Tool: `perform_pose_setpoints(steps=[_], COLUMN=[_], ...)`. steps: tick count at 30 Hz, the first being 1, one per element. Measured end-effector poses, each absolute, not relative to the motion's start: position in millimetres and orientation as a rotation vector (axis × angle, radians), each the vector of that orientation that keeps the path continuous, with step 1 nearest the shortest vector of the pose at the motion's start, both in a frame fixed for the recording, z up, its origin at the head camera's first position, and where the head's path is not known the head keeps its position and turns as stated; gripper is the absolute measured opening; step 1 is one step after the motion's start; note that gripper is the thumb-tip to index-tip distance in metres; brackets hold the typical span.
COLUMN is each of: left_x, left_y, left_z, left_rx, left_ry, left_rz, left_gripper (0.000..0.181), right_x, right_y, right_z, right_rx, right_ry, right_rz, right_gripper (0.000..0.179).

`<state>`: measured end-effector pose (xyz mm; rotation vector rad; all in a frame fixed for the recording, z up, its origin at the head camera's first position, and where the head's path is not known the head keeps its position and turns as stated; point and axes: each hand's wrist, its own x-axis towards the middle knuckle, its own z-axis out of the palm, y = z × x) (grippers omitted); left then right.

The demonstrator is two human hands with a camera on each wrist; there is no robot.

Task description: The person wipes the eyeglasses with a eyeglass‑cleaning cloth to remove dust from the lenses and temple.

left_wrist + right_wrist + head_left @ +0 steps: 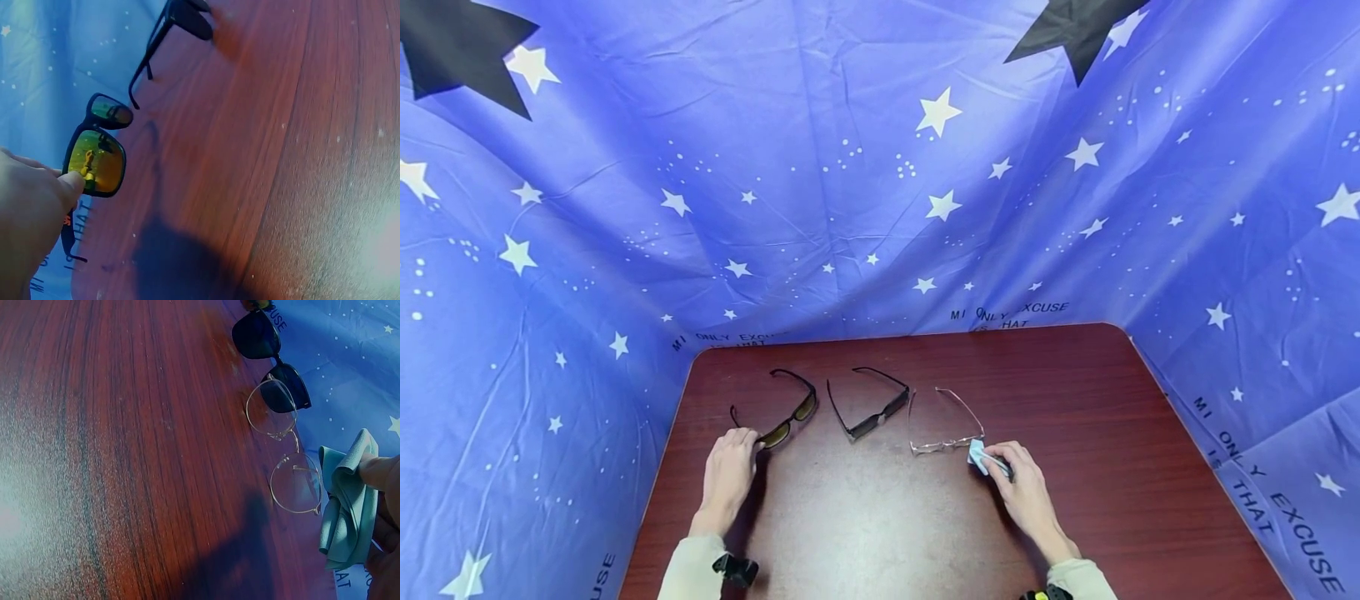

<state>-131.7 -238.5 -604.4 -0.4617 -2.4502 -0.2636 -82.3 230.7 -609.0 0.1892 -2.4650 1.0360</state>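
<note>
My left hand (730, 471) pinches one corner of the sunglasses with yellow-tinted lenses (97, 164); in the left wrist view its thumb lies at the lens edge. Bunched in my right hand (1024, 492) is a folded light-blue cloth (351, 503), gripped between thumb and fingers. Just beside the cloth are round thin-rimmed eyeglasses (272, 482), their temples unfolded toward the back; whether the cloth touches them I cannot tell. Between the two pairs, black sunglasses with dark lenses (880, 417) lie on the table, temples spread.
The dark red wood-grain table (880, 517) has rounded back corners and a bright glare patch near its front middle. Blue star-printed fabric (820, 167) hangs behind and along both sides of it. Both wrists wear black straps.
</note>
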Motion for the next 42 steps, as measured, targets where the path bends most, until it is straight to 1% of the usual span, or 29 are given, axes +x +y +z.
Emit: perform_pose_setpoints(steps=[9,15,25,31,42], left_x=[-123,-118,-105,-96,-82], left_y=[-225,-211,-180,-164,-138], left_z=[-585,-573,-557,-550,-547], left_rx=[-0.418,-0.443,-0.469,-0.452,-0.464], left_ry=[-2.376,-2.327,-2.298,-2.313,-2.307], left_rz=[-0.407,-0.490,-0.586,-0.649,-0.745], left_gripper=[0.011,0.009,0.015,0.014,0.014], right_x=[-83,-84,-87,-86,-82], right_y=[226,223,213,206,187], right_z=[-607,-605,-591,-581,-571], right_rx=[0.230,0.218,0.324,0.397,0.455], right_ry=[-2.441,-2.443,-2.379,-2.332,-2.323], right_rz=[1.061,1.122,1.133,1.147,1.245], right_gripper=[0.019,0.018,0.023,0.026,0.025])
